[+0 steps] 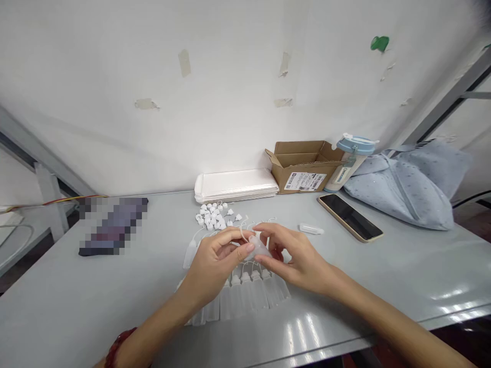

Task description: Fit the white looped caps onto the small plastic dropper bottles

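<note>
My left hand [215,258] is closed, its thumb and fingertips pinching the narrow end of a translucent plastic tube [260,248]. A thin white cord loops up from that end beside the fingers. On the wider part of the same tube, my right hand [293,253] grips with thumb and fingers. Below both hands lies a row of several similar clear tubes [245,301] with white corded tops, partly covered by my left hand and forearm. More tubes lie partly hidden behind the hands. Just beyond them sits a pile of small white caps [215,217].
Flat white packets [238,184] are stacked against the wall, beside an open cardboard box [303,163]. A blue-lidded bottle [347,166], a light blue bag [399,186], a phone [351,217] and a small clear tube [310,229] are on the right. A blurred dark item [115,230] lies left.
</note>
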A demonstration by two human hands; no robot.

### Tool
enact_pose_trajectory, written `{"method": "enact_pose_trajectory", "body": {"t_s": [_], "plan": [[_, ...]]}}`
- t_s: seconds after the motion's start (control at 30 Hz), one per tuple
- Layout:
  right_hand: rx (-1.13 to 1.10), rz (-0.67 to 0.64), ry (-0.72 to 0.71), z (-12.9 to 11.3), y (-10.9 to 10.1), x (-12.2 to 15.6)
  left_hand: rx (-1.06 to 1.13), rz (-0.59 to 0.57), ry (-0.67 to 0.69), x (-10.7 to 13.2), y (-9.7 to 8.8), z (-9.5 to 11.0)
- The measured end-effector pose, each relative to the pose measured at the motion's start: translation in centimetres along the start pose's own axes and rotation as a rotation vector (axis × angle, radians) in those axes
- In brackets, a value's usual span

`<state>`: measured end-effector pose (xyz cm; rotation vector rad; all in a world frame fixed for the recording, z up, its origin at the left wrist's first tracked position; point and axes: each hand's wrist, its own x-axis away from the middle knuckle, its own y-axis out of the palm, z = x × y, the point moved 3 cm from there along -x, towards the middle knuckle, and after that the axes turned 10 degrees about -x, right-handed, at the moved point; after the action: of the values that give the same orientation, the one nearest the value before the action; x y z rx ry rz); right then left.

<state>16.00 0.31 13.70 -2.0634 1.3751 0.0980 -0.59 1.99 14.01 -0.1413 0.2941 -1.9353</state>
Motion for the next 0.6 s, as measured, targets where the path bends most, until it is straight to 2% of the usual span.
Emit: {"method": "enact_pose_trajectory", "body": {"t_s": [0.17,0.27,0.33,0.43,0.5,0.6], "plan": [[0.068,0.015,-0.099,-0.4,0.1,-0.2,0.031,-0.034,0.012,-0.1,0.2,-0.3],[0.091,0.050,-0.110,-0.4,-0.2,-0.3,-0.101,0.026,0.055,-0.1,0.2,-0.6],[0.094,0.070,-0.102,-0.2,-0.5,-0.3,-0.332,0.175,0.226,-0.1,-0.1,-0.4],[0.089,0.098,-0.064,-0.1,-0.8,-0.3,-0.726,0.390,0.695,0.2,-0.3,0.5],[0.079,0.116,-0.019,0.0,-0.9,-0.3,-0.900,0.404,0.941,0.4,-0.2,1.0],[0.048,0.143,0.059,0.1,-1.0,-0.4,-1.075,0.335,1.098,0.1,0.2,1.5]]}}
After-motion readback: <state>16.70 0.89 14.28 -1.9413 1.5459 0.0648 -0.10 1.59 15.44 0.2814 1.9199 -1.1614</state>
